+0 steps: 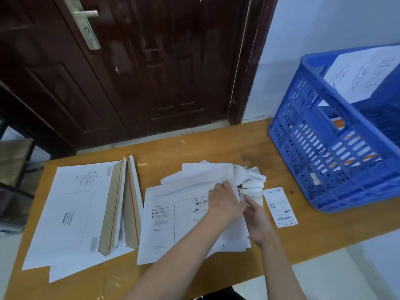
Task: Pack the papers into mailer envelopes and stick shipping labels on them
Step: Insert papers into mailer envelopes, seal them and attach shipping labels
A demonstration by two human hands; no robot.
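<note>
On the left of the tabletop (227, 146) lies a stack of empty mailer envelopes (71, 213) with flaps standing open. In the middle, a labelled mailer envelope (171, 224) lies under loose papers (205, 172). The left hand (225, 202) presses there, its grip seemingly closed on a crumpled strip of label backing (251, 180); the right hand (257, 219) appears to pinch the same strip. A loose shipping label (280, 206) lies just beside, the blue crate (333, 148) farther right. A hard pull could tear the strip, or a sweeping wrist knock the label askew.
</note>
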